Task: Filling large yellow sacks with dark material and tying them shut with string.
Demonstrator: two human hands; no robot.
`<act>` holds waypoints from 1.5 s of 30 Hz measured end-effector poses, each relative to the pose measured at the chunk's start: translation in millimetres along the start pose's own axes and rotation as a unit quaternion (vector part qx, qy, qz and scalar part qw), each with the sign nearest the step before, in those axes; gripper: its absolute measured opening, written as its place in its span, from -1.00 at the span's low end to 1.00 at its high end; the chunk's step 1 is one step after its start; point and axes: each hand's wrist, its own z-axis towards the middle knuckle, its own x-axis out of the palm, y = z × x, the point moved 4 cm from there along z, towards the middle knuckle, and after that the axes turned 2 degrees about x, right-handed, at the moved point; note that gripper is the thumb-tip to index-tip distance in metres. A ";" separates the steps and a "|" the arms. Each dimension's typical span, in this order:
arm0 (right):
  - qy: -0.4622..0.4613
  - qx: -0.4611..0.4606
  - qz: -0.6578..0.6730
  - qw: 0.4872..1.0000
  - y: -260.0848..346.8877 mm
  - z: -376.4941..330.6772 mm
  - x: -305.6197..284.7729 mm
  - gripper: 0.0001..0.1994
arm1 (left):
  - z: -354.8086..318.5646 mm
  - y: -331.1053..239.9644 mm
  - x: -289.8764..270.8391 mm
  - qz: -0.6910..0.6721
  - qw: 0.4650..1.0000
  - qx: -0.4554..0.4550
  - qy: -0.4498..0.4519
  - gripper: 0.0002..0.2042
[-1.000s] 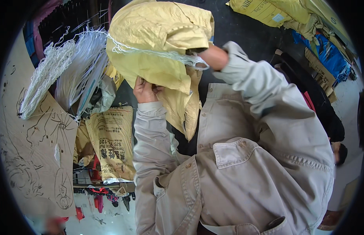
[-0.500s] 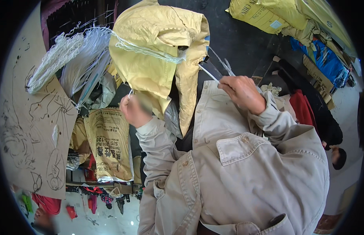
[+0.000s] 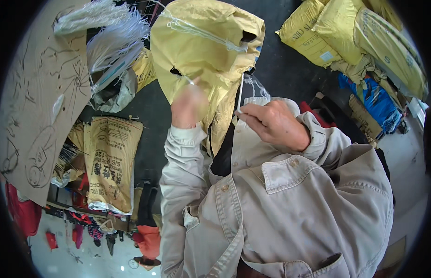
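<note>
A yellow paper-like sack [image 3: 197, 41] hangs crumpled in front of me, with dark holes near its lower left and upper right. My right hand [image 3: 275, 123] is closed in a pinch on a white cord [image 3: 241, 90] that runs up to the sack's right edge. By the lower left hole, a short white cord end [image 3: 189, 80] leads to my left hand [image 3: 185, 109]. That hand looks closed on it, though blur softens its fingers. Thin white strings [image 3: 204, 33] drape across the sack's upper part, and more strands hang behind my right hand.
Bundles of white string [image 3: 116, 51] hang at left beside a scribbled cardboard sheet [image 3: 39, 106]. A printed yellow-brown sack [image 3: 111, 167] stands below them. Filled yellow sacks [image 3: 338, 34] and a blue bundle [image 3: 375, 104] lie at right. A person in orange [image 3: 148, 241] appears at lower left.
The view has shifted. My left hand has moved up against the sack, and my right hand has come down and left, so its cord now hangs almost upright.
</note>
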 end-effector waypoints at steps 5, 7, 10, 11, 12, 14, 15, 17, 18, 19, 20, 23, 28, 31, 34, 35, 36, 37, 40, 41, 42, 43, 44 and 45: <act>0.048 -0.142 -0.042 0.988 29.6 54.6 -5.5 -0.88 | 20.0 25.6 27.4 0.013 0.997 -0.056 0.060 -0.76; 0.132 -0.186 -0.077 0.971 35.5 102.3 2.6 -0.83 | 22.9 38.3 21.2 -0.002 0.994 -0.091 0.064 -0.78; 0.359 -0.134 -0.216 0.898 65.5 156.1 11.2 -0.77 | 24.0 54.4 24.4 -0.027 0.984 -0.156 0.083 -0.82; 0.364 -0.134 -0.220 0.895 65.4 156.2 10.4 -0.77 | 22.4 55.6 29.1 -0.044 0.990 -0.131 0.033 -0.85; 0.307 -0.171 -0.249 0.903 68.5 158.7 6.4 -0.77 | 19.5 56.6 34.5 -0.060 0.993 -0.105 -0.018 -0.86; 0.180 -0.240 -0.306 0.904 74.6 160.0 -6.3 -0.78 | 14.3 58.1 48.2 -0.080 0.992 -0.075 -0.065 -0.86; 0.115 -0.275 -0.331 0.895 76.6 158.3 -10.6 -0.78 | 8.8 59.7 51.8 -0.098 0.988 -0.056 -0.106 -0.85; -0.018 -0.347 -0.372 0.861 77.4 154.9 -20.9 -0.78 | 0.6 60.3 53.1 -0.134 0.972 -0.015 -0.191 -0.82; -0.086 -0.380 -0.388 0.835 75.9 150.2 -25.8 -0.79 | -3.2 60.9 54.6 -0.136 0.972 -0.009 -0.192 -0.82; -0.149 -0.416 -0.396 0.805 75.2 146.1 -28.2 -0.79 | -8.6 60.2 53.3 -0.143 0.966 0.005 -0.217 -0.83; -0.213 -0.448 -0.401 0.770 73.8 140.5 -31.1 -0.79 | -13.2 59.5 51.7 -0.149 0.959 0.019 -0.240 -0.83; 0.018 -0.154 -0.207 0.966 50.9 106.6 -18.5 -0.85 | -19.6 52.4 49.8 -0.153 0.948 0.028 -0.279 -0.85; -0.046 -0.018 -0.166 0.985 4.3 73.9 31.1 -0.82 | -29.6 60.6 53.6 -0.187 0.929 0.027 -0.319 -0.88; -0.002 0.062 -0.004 0.998 -33.5 77.4 45.7 -0.82 | -32.7 58.5 56.8 -0.216 0.917 0.030 -0.334 -0.87; 0.120 0.127 0.280 0.944 -54.5 85.4 59.0 -0.80 | -35.1 56.3 57.7 -0.232 0.908 0.017 -0.349 -0.87; 0.126 0.129 0.307 0.935 -56.1 86.2 61.4 -0.82 | -35.9 58.4 56.5 -0.223 0.910 0.023 -0.350 -0.86; 0.131 0.132 0.333 0.924 -57.5 86.7 64.1 -0.83 | -36.8 60.4 55.3 -0.215 0.911 0.029 -0.350 -0.85; 0.136 0.135 0.359 0.914 -58.1 86.9 66.6 -0.83 | -37.5 61.3 54.8 -0.207 0.913 0.034 -0.350 -0.85; 0.091 0.150 0.388 0.905 -53.8 83.9 68.4 -0.85 | -40.4 56.7 56.5 -0.216 0.905 0.039 -0.364 -0.83; 0.068 0.157 0.402 0.900 -54.5 83.1 68.2 -0.86 | -41.9 54.6 57.1 -0.221 0.901 0.041 -0.370 -0.82; 0.070 0.159 0.402 0.899 -58.6 84.3 68.1 -0.86 | -44.5 52.4 58.1 -0.221 0.900 0.040 -0.373 -0.82; 0.061 0.180 0.488 0.852 -64.6 86.8 66.2 -0.87 | -48.8 51.3 59.6 -0.218 0.900 0.010 -0.376 -0.83; 0.051 0.200 0.570 0.796 -69.1 89.3 64.1 -0.87 | -53.1 50.8 61.1 -0.214 0.900 -0.019 -0.380 -0.85; 0.039 0.218 0.645 0.732 -72.3 89.4 64.4 -0.88 | -56.0 51.9 62.1 -0.210 0.898 -0.048 -0.383 -0.86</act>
